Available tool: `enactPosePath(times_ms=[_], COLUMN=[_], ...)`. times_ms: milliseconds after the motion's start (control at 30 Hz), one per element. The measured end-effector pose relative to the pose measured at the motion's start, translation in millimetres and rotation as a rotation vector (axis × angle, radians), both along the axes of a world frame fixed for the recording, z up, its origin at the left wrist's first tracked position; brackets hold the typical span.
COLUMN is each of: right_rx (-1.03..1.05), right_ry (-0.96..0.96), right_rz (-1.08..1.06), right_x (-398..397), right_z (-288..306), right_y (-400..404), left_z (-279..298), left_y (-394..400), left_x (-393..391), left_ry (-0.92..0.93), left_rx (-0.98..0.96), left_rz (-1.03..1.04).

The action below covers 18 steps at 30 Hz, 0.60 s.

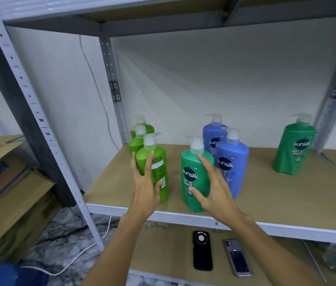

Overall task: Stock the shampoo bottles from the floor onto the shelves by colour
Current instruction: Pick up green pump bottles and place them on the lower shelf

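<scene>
Three light green pump bottles stand in a row at the shelf's (266, 205) left; the front one (159, 168) shows its back label. My left hand (145, 186) lies with straight fingers against that front bottle. A dark green Sunsilk bottle (194, 174) stands near the shelf's front edge. My right hand (214, 188) is spread beside its right flank, thumb across its label, fingers straight. Behind it stand two blue Sunsilk bottles (233, 162). Another dark green bottle (294, 149) stands alone at the far right.
On the lower shelf lie a black phone (202, 250) and a silver phone (238, 258). Cardboard boxes (12, 193) are stacked on the marble floor at left, beside a white cable (76, 256). Metal uprights (39, 120) frame the bay; another shelf is overhead.
</scene>
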State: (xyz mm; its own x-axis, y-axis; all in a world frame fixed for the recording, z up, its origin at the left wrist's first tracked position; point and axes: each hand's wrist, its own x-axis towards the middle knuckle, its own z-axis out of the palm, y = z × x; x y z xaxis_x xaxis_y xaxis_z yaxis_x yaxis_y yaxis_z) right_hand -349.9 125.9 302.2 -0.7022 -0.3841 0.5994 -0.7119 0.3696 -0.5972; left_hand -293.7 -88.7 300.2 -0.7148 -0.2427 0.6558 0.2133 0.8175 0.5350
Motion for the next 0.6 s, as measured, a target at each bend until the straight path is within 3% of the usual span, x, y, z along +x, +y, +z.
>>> enactPosePath(times_ms=[100, 233, 433, 600], right_rx=[0.01, 0.005, -0.001, 0.007], right_ry=[-0.015, -0.03, -0.043, -0.039], right_rz=[0.004, 0.01, 0.032, 0.013], right_x=[-0.4, 0.7, 6.0, 12.9], right_z=[-3.5, -0.2, 6.8, 7.9], right_y=[0.3, 7.1, 29.8, 67.4], left_z=[-4.5, -7.9, -11.9, -27.8], left_y=[-0.6, 6.5, 25.4, 53.1], left_x=[1.2, 10.5, 20.3, 20.9], left_ry=[-0.02, -0.013, -0.057, -0.14], left_rx=[-0.213, -0.436, -0.498, -0.544], left_rz=[0.194, 0.236, 0.124, -0.154])
